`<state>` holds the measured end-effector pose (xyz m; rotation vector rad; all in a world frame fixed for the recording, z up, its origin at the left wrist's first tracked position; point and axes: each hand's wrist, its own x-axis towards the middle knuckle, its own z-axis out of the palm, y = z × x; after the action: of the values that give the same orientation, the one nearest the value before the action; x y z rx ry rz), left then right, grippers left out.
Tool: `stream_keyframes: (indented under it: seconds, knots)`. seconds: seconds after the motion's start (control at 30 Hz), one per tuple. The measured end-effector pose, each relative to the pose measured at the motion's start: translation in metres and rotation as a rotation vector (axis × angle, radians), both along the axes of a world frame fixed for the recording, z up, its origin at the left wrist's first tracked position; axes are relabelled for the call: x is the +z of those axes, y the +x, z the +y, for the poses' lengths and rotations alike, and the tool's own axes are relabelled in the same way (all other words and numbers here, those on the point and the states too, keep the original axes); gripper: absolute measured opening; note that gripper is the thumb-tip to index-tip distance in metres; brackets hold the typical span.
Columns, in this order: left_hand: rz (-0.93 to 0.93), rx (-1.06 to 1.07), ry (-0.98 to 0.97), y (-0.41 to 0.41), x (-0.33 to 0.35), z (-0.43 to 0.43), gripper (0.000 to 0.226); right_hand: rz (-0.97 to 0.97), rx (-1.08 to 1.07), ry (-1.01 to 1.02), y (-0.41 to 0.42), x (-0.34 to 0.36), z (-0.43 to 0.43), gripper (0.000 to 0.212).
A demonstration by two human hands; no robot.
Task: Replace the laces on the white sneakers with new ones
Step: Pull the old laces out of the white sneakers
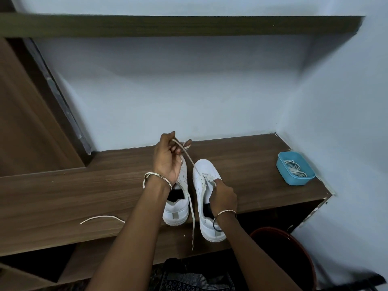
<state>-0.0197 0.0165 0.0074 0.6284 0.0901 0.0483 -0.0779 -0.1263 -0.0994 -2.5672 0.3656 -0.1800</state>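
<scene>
Two white sneakers stand side by side on the wooden shelf, toes to the wall: the left sneaker [177, 208] and the right sneaker [204, 185]. My left hand [167, 160] is raised above the left sneaker and pinches a white lace [190, 158] that runs taut down to the right sneaker's eyelets. The lace's other end [192, 219] hangs between the shoes past the shelf edge. My right hand [223, 196] rests on the right sneaker's tongue and pinches the lace at the eyelets.
Another loose lace [100, 218] lies on the wooden shelf [63, 198] to the left. A blue tub [295, 168] with several laces sits at the far right. A dark red bucket [294, 248] stands below right. Walls close the back and right.
</scene>
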Motion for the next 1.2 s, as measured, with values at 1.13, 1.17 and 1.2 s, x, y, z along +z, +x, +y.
stream_keyframes:
  seconds: [1.13, 1.17, 1.2]
  knots:
    - [-0.152, 0.027, 2.154, -0.069, -0.094, -0.033, 0.053, -0.037, 0.324, 0.330, 0.057, 0.067, 0.021, 0.026]
    - [-0.157, 0.015, 2.258, -0.071, -0.101, -0.036, 0.052, -0.021, 0.360, 0.288, 0.056, 0.067, 0.024, 0.024]
    - [-0.159, 0.017, 2.338, -0.069, -0.109, -0.039, 0.047, -0.004, 0.383, 0.254, 0.053, 0.070, 0.027, 0.023]
